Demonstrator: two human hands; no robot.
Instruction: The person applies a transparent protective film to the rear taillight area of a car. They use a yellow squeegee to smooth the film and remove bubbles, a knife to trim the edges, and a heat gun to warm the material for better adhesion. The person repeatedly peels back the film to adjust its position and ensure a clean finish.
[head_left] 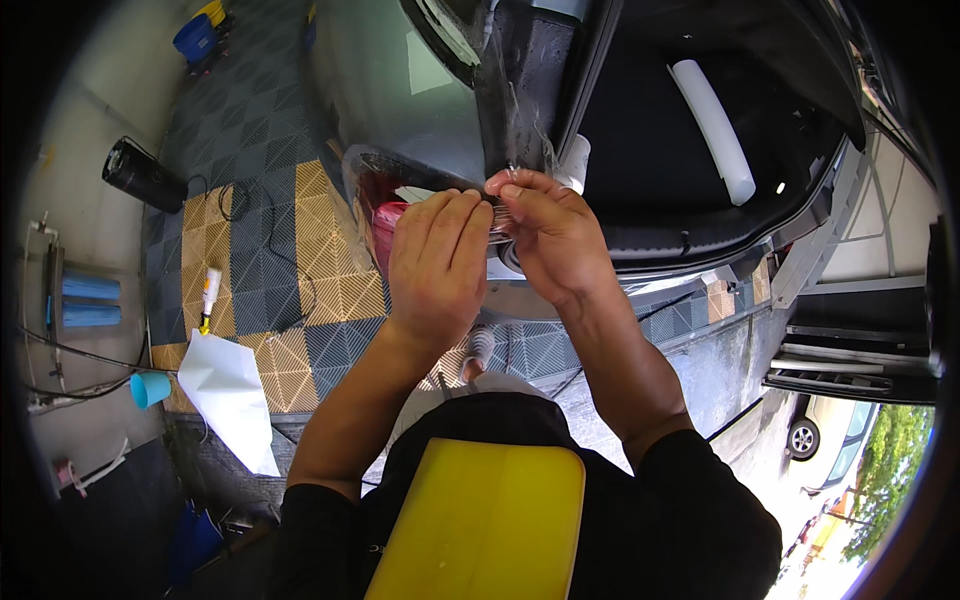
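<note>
Both of my hands are at the rear corner of a dark car [430, 110], in front of its red tail light [384, 222]. Clear wrinkled film [352, 195] hangs loosely around the lamp and runs up the body edge. My right hand [560, 235] is closed, pinching the clear film between thumb and forefinger. Beside it, my left hand [437, 255] covers much of the lamp, back of the hand upward. Its fingers are bent and pressed together, with their tips at the film by the right hand; the left thumb is hidden.
A white roll [715, 130] lies in the open boot [640, 170]. At left are a white sheet [228, 395], a white bottle [211, 290], a black cylinder [140, 175] and a loose cable [275, 230] on patterned tiles. A yellow panel [480, 520] sits at my chest.
</note>
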